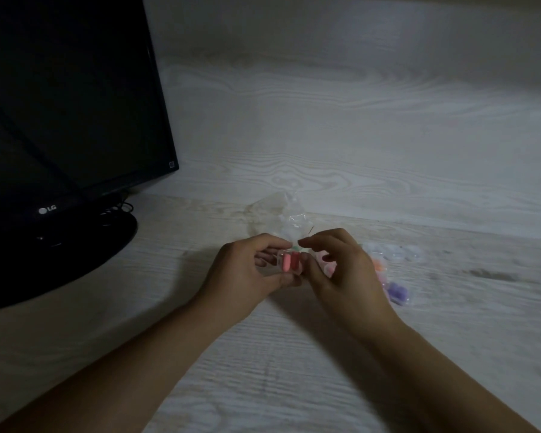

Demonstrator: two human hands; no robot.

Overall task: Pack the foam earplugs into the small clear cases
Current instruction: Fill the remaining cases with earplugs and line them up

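From the head view, we see our left hand gripping a small clear case just above the desk, thumb below and fingers curled over the top, so the case stays steady with its open side turned toward our right hand. Two pink earplugs already lie side by side inside it, lengthwise. We judge this case is about full and that closing it is the step in hand.

The right hand sits just at 3 o'clock from the case, fingers bent with their tips meeting its edge. It may be pinching the lid or pressing a plug down; whether it holds anything we cannot tell, since its own fingers hide the contact.

At 12 o'clock from the hands lies a crumpled clear bag, near enough to reach without shifting the arms, probably the source of cases or plugs. At 3 o'clock, partly behind the right hand, sits a cluster of further cases with purple and orange plugs showing through; they look packed and set aside out of the working spot, though the dim light blurs them.

At 10 o'clock a dark monitor stands on its round base, well apart from the work.
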